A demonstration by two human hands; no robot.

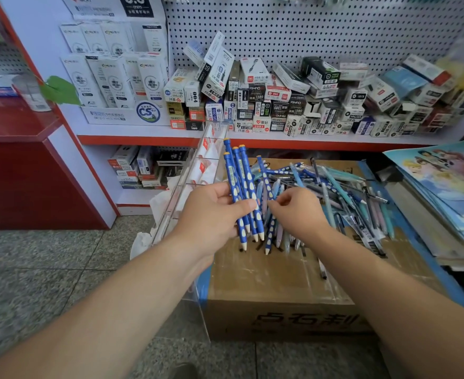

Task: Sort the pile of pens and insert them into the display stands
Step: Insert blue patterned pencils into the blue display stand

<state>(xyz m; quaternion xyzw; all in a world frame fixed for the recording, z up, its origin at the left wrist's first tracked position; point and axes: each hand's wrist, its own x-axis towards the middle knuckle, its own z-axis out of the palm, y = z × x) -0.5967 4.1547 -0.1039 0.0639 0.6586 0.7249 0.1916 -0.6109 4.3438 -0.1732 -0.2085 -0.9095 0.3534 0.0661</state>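
- Head view looking down at two bare forearms reaching over a cardboard box (266,283) that stands on a speckled floor (47,269).
- The left hand (211,212), just left of centre, grasps a bundle (237,173) of four blue pens with white dots.
- The thumb lies across the front of the bundle at mid-barrel, and the fingers curl round behind it.
- The orange caps stick up toward 12 o'clock, well above the fingers. The pale tips point to 6 o'clock, below the palm.
- The right hand (298,212) sits at 3 o'clock of the left hand, close beside it but not touching.
- Its fingers are curled, with thumb and forefinger pinching a loose pen (265,184) of the same blue dotted kind.
- That pen stands nearly upright just right of the bundle. Its cap is above the fingertips and its tip is down on the box.
- The pile (335,187) of pens lies on the box top, spreading from under the right hand toward 2 and 3 o'clock. It mixes blue, teal, pale pink and dark barrels, crossing at all angles.
- A clear stand (198,170) with divided compartments leans at the box's left edge, at 11 o'clock of the left hand. White paper shows inside it.
- A stack of books (444,192) lies at 3 o'clock of the pile.
- At 12 o'clock a shelf (148,135) carries many small stationery cartons (280,105) in front of a white pegboard (307,28).
- A red counter (20,160) stands at 9 o'clock.
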